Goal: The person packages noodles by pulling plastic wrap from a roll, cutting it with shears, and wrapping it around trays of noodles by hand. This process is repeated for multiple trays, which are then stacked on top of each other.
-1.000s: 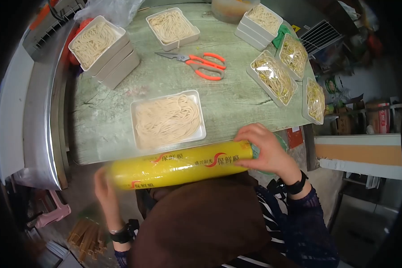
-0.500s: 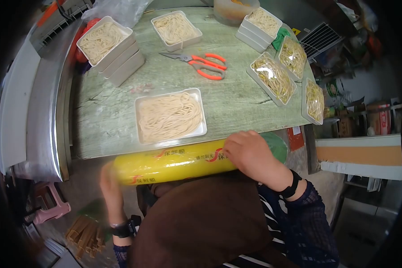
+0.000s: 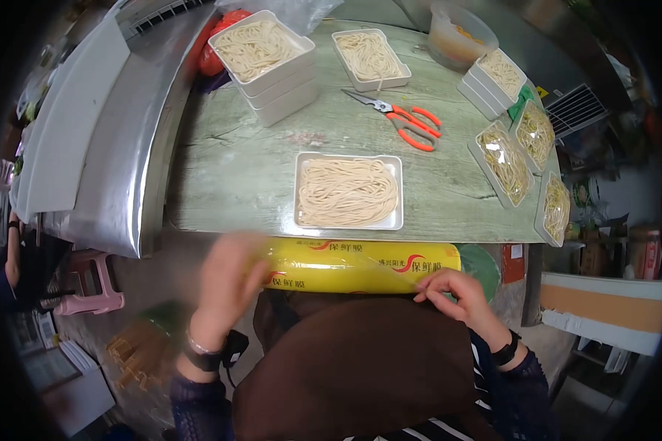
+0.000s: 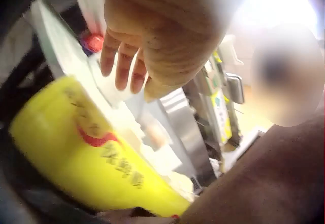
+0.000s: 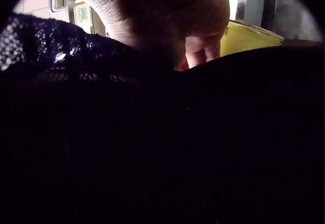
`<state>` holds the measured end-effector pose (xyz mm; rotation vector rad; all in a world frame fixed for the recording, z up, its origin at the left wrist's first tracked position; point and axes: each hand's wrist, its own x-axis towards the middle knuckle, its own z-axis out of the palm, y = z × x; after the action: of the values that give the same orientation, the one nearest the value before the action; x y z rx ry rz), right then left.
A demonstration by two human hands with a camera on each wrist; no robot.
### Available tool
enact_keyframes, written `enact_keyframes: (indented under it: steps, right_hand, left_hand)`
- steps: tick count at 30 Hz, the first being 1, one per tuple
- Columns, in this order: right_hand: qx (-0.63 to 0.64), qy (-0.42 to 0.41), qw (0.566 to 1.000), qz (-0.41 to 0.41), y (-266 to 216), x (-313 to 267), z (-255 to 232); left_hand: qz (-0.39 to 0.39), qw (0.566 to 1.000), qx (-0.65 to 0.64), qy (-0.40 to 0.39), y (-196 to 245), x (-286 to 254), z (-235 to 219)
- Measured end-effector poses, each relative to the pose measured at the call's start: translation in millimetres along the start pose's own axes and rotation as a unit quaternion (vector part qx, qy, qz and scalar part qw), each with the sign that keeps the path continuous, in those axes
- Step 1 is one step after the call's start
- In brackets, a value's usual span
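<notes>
A yellow roll of cling film [image 3: 346, 266] with red and black print lies across the person's lap, along the table's front edge. The left hand [image 3: 232, 275], blurred, is over the roll's left end; in the left wrist view the left hand [image 4: 162, 41] hangs above the roll [image 4: 101, 153] with fingers extended and apart. At the roll's lower right, the right hand [image 3: 456, 294] has thumb and fingertips together, and a faint crease of clear film runs to them. Just beyond the roll, a white tray of noodles [image 3: 348, 192] sits on the table.
Orange-handled scissors [image 3: 401, 121] lie behind the tray. Stacked noodle trays [image 3: 272, 81] stand at back left, another noodle tray [image 3: 371, 59] at the back. Wrapped trays of bean sprouts [image 3: 504, 162] are on the right, near a plastic tub [image 3: 460, 37]. A pink stool [image 3: 99, 283] stands on the floor.
The left hand has risen from the roll's left end and come inward over it. The right hand has moved from the roll's right end to its lower front edge. The head view has shifted left.
</notes>
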<state>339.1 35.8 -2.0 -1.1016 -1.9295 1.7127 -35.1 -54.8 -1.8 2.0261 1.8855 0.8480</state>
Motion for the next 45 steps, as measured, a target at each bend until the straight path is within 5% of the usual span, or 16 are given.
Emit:
enact_keyframes:
  steps: [2,7,10,13,16,17,20,23,26,39,45]
  right_hand:
    - [-0.069,-0.012,0.994,-0.081,8.6,-3.0,-1.9]
    - [-0.105,0.004,0.990,-0.096,0.0,-6.5,-2.0]
    - [-0.082,0.017,0.994,-0.077,1.3,-7.1,-3.9]
    - [-0.015,0.032,0.998,-0.049,10.8,-5.1,-2.4]
    - [0.045,0.049,0.997,-0.033,16.8,-4.7,-0.1]
    - [0.061,0.054,0.996,-0.032,18.2,-2.0,-1.5]
    - [-0.018,0.011,0.996,-0.084,20.7,-1.6,-6.2]
    - [-0.058,-0.018,0.992,-0.108,20.7,-0.9,-9.5]
    - [-0.077,-0.030,0.991,-0.106,15.3,0.1,-9.4]
    - [-0.011,0.032,0.997,-0.064,22.6,-7.4,-5.0]
    - [-0.027,0.043,0.996,-0.071,20.6,-8.3,-2.9]
  left_hand:
    - [0.083,0.989,-0.053,-0.108,31.1,34.3,4.4]
    - [0.288,0.934,-0.080,-0.194,49.3,71.8,80.2]
    - [0.289,0.911,-0.052,-0.291,58.1,80.3,76.5]
    - [0.133,0.891,-0.131,-0.414,68.4,80.5,58.2]
    - [0.234,0.952,-0.105,-0.170,41.5,84.8,51.7]
    - [0.210,0.963,-0.088,-0.143,30.5,82.5,41.2]
    - [0.005,0.986,-0.076,-0.145,1.1,58.9,6.5]
    - [-0.096,0.981,-0.061,-0.157,-22.8,35.1,3.0]
    - [-0.041,0.987,-0.047,-0.146,-19.9,22.5,13.0]
    - [-0.094,0.987,-0.058,-0.121,-7.3,5.5,16.8]
    - [0.006,0.994,0.050,-0.096,20.9,7.0,1.4]
